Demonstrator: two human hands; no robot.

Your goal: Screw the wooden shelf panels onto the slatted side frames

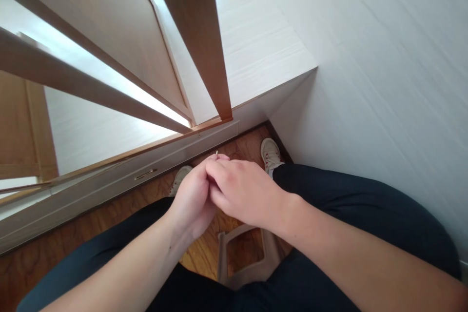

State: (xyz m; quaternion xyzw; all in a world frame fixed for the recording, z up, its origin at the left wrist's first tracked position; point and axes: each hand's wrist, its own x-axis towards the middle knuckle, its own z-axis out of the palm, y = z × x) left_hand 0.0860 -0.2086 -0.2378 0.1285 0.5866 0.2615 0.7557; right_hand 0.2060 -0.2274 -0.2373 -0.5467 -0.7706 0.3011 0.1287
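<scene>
My left hand (192,200) and my right hand (243,190) meet in front of me, above my lap, fingers curled together. A small thin pale object (217,153) sticks up from between the fingertips; what it is I cannot tell. The right hand's fingers lie over the left hand's fingers. Both forearms reach in from the bottom edge. I sit with dark trousers (365,214) on, knees apart.
A pale stool edge (241,253) shows between my legs. Two light sneakers (270,153) rest on the wooden floor (109,214). Ahead is a low white drawer front with a metal handle (145,174), wooden shelf boards (197,39) above, and a white wall (365,83) at the right.
</scene>
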